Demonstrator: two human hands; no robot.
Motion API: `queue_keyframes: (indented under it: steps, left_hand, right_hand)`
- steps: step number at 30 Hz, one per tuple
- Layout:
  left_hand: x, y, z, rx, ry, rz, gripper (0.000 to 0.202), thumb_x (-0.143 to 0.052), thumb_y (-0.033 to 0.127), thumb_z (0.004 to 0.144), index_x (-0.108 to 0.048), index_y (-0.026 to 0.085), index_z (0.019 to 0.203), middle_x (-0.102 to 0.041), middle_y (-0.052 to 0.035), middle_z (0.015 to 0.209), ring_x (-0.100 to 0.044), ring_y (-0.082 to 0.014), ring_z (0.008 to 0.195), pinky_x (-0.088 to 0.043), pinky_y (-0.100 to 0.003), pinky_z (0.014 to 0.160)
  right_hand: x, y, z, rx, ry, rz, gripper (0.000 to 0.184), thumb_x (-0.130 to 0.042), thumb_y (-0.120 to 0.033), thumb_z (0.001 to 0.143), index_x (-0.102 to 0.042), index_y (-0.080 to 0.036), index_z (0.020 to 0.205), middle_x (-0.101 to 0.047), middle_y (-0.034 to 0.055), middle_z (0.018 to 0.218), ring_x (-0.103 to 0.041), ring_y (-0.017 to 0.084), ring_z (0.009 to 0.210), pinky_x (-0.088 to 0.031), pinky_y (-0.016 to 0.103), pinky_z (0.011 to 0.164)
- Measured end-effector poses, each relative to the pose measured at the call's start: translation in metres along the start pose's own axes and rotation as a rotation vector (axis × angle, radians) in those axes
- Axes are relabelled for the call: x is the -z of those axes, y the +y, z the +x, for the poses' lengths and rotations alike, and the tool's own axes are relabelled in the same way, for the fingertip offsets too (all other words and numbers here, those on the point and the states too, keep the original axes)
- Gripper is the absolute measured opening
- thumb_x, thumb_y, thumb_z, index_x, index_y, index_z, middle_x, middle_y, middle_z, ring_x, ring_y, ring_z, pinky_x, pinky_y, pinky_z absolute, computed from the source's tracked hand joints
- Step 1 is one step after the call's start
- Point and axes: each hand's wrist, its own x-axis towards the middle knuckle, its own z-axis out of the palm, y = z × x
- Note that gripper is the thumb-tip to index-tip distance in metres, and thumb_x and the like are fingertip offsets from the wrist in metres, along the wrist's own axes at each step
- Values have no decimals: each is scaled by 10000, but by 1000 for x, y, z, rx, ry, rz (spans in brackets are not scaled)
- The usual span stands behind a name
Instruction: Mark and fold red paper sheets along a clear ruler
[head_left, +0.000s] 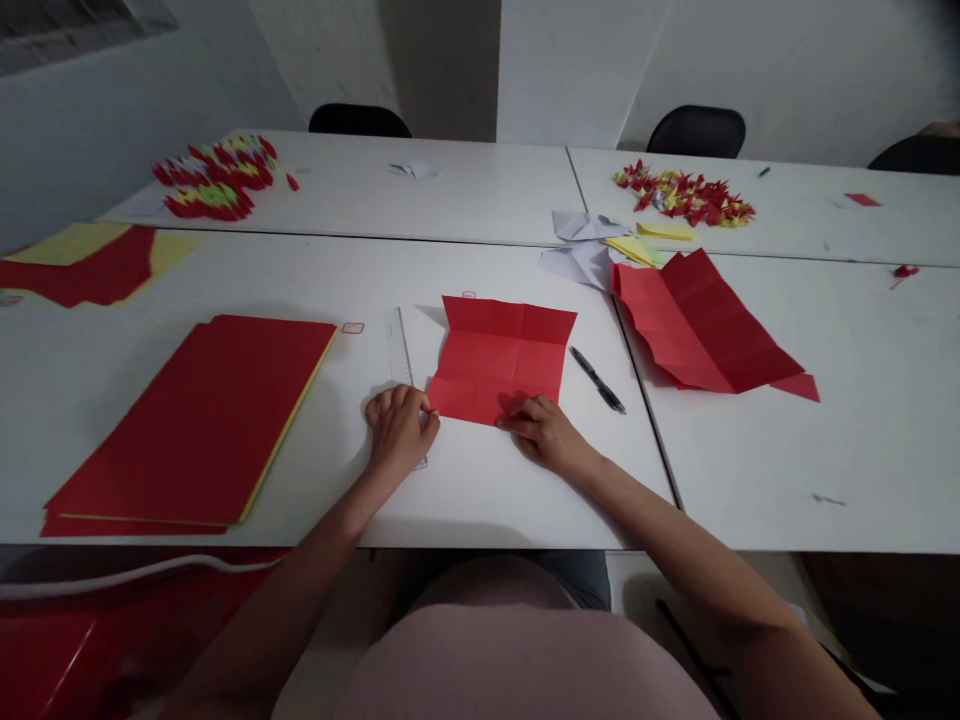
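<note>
A creased red paper sheet (501, 355) lies flat on the white table (480, 480) in front of me, its far edge curling up. My left hand (399, 428) rests with curled fingers at the sheet's near left corner, pinching that edge, and partly covers a clear ruler (398, 348). My right hand (545, 433) presses its closed fingers on the sheet's near edge. A black pen (597, 379) lies just right of the sheet.
A stack of red and yellow sheets (196, 420) lies at left. A larger creased red sheet (705, 325) sits at right, with white and yellow scraps (600, 245) behind it. Piles of small folded pieces (214, 178) (686, 195) lie on the far tables. Black chairs stand behind.
</note>
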Motion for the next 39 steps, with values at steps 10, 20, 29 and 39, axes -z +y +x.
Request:
queue_keyframes:
  steps: [10,20,29,39]
  left_hand:
    - [14,-26,5,80,60,72,107,-536,128,821,-550,224,868,-606,-95,983,-521,-343,1084,-385,-533,955]
    - [12,14,17,-245,-205,-147,594,-592,213,864,-416,241,1431,-448,-110,1508,-354,-319,1393,-289,-517,1128]
    - [15,40,48,-333,-576,-30,763,-784,233,760,-453,245,1448,-556,-111,1355,-415,-318,1348,-111,-602,1187]
    - [26,-1,8,-654,-81,-74,233,-582,114,924,-748,276,933,-638,-41,1296,-391,-273,1405,-153,-578,1198]
  right_hand:
    - [-1,0,1,-2,9,-3,315,-535,-173,936,-713,-207,1193,-637,112,1046,-519,232,952,-479,400,878]
    - [2,-30,-7,-67,-56,-155,376,-543,-201,959,-634,-206,1324,-655,150,1214,-541,279,1072,-463,436,892]
    - [39,12,-7,-195,125,110,499,-405,-59,910,-548,-196,1368,-665,115,1266,-631,239,1138,-528,426,951]
    - [32,9,-29,-252,-44,-141,338,-501,-247,980,-645,-201,1282,-583,155,1399,-573,312,1245,-512,499,937]
